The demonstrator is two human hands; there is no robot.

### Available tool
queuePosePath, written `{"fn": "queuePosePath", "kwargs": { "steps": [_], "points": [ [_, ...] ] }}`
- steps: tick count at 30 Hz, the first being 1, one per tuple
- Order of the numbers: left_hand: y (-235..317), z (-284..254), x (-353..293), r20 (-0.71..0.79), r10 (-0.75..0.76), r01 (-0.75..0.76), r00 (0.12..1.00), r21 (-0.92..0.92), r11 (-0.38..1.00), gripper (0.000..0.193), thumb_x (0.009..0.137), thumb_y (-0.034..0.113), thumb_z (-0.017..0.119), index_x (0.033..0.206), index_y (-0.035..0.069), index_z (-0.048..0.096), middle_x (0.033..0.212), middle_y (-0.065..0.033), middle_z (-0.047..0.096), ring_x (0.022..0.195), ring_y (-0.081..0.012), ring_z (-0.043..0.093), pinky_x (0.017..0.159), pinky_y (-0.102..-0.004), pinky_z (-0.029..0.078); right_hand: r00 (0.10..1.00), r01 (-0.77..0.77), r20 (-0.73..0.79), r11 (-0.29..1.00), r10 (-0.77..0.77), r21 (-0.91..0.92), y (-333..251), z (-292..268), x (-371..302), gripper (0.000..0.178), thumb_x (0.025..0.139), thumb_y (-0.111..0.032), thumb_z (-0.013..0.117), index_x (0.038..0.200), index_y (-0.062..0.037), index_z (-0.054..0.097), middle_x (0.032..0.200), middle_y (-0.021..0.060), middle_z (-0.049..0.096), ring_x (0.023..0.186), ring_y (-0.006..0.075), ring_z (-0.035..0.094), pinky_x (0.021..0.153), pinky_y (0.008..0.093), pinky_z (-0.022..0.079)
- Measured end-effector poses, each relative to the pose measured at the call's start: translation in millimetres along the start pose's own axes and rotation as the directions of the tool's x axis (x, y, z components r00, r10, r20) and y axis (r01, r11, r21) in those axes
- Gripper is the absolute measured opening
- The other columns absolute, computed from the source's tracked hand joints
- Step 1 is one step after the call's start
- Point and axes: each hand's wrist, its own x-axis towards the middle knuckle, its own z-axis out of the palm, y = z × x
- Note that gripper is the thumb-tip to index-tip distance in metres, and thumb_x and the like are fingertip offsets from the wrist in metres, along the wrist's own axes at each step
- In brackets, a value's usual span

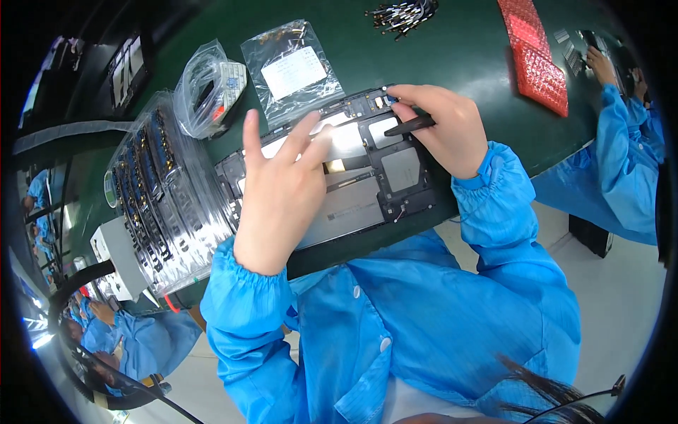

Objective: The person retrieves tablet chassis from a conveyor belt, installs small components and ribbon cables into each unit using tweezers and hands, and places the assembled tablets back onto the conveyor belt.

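Note:
An opened flat electronic device (pixel 353 205), its inner parts showing, lies on the green table in front of me. It has grey battery-like blocks, silver plates and a dark frame. My left hand (pixel 286 187) rests over its left half with fingers spread, hiding part of the inside. At the upper right corner, my right hand (pixel 448 127) has its thumb and forefinger close together on the device's edge. A slim black pointed tool (pixel 409 126), perhaps tweezers, is held in that hand, its tip pointing left over the device. Whether the fingertips also pinch a small part is hidden.
Left of the device stands a clear plastic tray (pixel 166 191) of dark strip-like parts. Behind lie a clear bag with a white label (pixel 293 72), a plastic-wrapped roll (pixel 210 88), black cables (pixel 402 15) and red bubble wrap (pixel 537 67). A co-worker's sleeve (pixel 621 155) shows at right.

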Motion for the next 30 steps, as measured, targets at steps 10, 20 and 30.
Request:
{"fn": "queuePosePath", "kwargs": {
  "steps": [10,20,30],
  "points": [
    [15,5,0,0.093,0.151,-0.171,0.984,0.262,0.950,0.017,0.075,0.013,0.054,0.084,0.007,0.067,0.122,0.0012,0.048,0.121,-0.0163,0.037,0.104,-0.0537,0.015,0.998,0.056,-0.044,0.995,-0.052,0.077,6,1,7,0.025,0.075,-0.004,0.064,0.100,-0.0044,0.060,0.076,0.0056,0.059,0.056,0.0135,0.050,0.050,0.0237,0.041],
    [49,1,-101,-0.074,-0.240,0.034,0.968,-0.908,0.417,0.041,0.077,0.010,0.050,0.117,0.005,0.050,0.123,-0.0126,0.045,0.117,-0.0269,0.040,0.099,-0.0422,0.025,0.932,0.228,0.288,0.974,-0.219,0.005,-47,-1,41,0.042,0.065,0.010,0.054,0.104,-0.0056,0.060,0.095,0.0090,0.057,0.069,0.0181,0.056,0.062,0.0273,0.047],
    [77,37,-142,0.427,-0.119,-0.092,0.896,-0.084,-0.992,0.051,0.084,0.012,0.043,0.131,-0.001,0.028,0.137,-0.0174,0.031,0.130,-0.0275,0.023,0.103,-0.0357,0.024,0.795,0.537,0.470,0.806,-0.384,-0.250,-54,41,47,0.039,0.063,-0.005,0.064,0.102,-0.0103,0.061,0.094,0.0029,0.057,0.067,0.0219,0.060,0.058,0.0328,0.048]
  ]
}}
